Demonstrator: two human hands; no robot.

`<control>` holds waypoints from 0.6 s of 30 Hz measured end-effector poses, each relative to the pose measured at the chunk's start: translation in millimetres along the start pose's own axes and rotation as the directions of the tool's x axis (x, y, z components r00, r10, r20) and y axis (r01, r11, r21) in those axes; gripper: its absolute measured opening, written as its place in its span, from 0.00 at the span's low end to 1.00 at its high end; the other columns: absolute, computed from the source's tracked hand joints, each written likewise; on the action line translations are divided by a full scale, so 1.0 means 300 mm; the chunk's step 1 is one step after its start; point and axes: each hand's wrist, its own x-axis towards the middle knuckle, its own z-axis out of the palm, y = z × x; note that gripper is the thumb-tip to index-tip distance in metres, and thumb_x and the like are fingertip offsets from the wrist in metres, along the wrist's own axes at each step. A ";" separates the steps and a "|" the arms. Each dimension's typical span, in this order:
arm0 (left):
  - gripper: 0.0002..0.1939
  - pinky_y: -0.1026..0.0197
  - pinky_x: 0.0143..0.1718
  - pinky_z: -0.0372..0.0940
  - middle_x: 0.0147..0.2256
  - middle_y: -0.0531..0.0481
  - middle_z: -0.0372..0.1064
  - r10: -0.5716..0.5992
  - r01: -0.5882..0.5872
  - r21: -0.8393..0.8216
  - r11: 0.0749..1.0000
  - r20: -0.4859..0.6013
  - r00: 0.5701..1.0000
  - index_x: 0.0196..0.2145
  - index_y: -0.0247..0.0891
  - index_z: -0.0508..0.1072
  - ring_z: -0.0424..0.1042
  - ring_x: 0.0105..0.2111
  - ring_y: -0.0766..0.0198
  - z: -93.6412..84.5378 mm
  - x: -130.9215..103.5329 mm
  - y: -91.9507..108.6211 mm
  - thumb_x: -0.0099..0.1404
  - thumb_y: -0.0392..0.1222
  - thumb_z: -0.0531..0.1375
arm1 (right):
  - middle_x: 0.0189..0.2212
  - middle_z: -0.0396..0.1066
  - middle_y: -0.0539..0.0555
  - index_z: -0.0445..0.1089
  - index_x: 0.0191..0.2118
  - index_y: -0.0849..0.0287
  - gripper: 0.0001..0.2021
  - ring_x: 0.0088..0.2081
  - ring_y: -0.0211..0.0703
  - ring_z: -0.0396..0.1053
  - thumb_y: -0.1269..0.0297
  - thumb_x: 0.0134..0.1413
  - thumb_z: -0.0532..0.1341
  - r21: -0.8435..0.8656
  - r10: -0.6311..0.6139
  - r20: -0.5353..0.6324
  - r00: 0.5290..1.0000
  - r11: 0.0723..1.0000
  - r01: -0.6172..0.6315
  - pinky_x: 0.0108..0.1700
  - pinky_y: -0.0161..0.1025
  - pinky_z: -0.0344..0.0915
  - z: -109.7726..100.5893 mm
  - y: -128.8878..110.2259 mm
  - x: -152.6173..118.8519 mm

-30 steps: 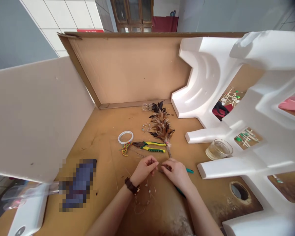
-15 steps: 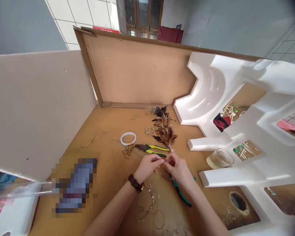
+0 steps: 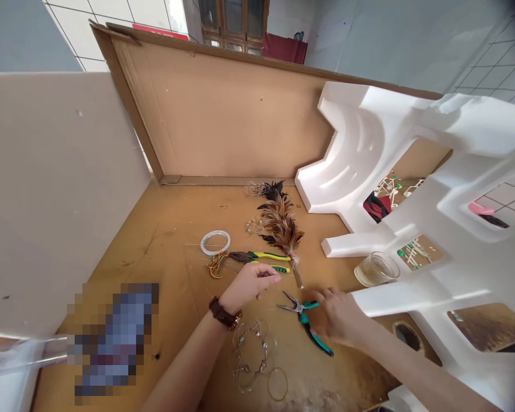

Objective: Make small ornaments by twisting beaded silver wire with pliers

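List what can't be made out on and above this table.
All in the head view:
Left hand: too small to tell whether its fingertips pinch anything.
Right hand: motion blur hides whether it touches the teal pliers.
Yellow-green pliers: the left hand covers part of one handle.
Blue object: pixelation hides what it is.
Clear item: cut off by the picture's left edge.

A white square-tiled wall (image 3: pixel 107 11) is rising far left, near brown wood-framed glass panes (image 3: pixel 234 20). A plain grey-blue wall (image 3: pixel 390 46) is spanning the far right.
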 end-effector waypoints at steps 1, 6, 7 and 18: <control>0.17 0.70 0.13 0.52 0.17 0.58 0.58 -0.013 0.013 0.001 1.000 0.012 1.000 0.27 0.31 0.72 0.53 0.13 0.75 0.001 -0.002 0.004 0.50 0.51 0.61 | 0.46 0.67 0.61 0.62 0.52 0.55 0.36 0.45 0.56 0.64 0.50 0.32 0.66 -0.022 -0.015 0.013 1.000 1.000 0.016 0.44 0.46 0.58 0.042 0.004 -0.020; 0.19 0.69 0.14 0.53 0.18 0.58 0.58 -0.010 0.012 -0.042 0.999 0.057 0.998 0.31 0.31 0.73 0.54 0.14 0.74 0.011 -0.010 0.022 0.51 0.52 0.61 | 0.50 0.61 0.68 0.55 0.58 0.65 0.39 0.47 0.61 0.59 0.54 0.38 0.63 -0.183 -0.046 -0.079 0.996 0.983 0.031 0.45 0.50 0.56 0.156 -0.031 -0.065; 0.19 0.69 0.14 0.52 0.18 0.58 0.57 -0.003 0.006 -0.053 0.999 0.052 0.999 0.31 0.32 0.73 0.54 0.14 0.75 0.012 -0.012 0.025 0.52 0.53 0.61 | 0.47 0.63 0.67 0.57 0.56 0.65 0.36 0.45 0.61 0.61 0.57 0.39 0.63 -0.223 -0.046 -0.080 0.996 0.975 0.027 0.43 0.49 0.57 0.159 -0.042 -0.063; 0.12 0.70 0.14 0.42 0.14 0.61 0.52 0.010 0.001 -0.210 0.978 0.054 0.998 0.27 0.34 0.70 0.46 0.13 0.77 -0.017 -0.037 0.053 0.53 0.48 0.61 | 0.34 0.65 0.55 0.63 0.40 0.59 0.14 0.35 0.46 0.63 0.63 0.44 0.59 -0.081 -0.158 -0.234 0.959 0.986 0.143 0.35 0.39 0.57 0.023 0.028 -0.018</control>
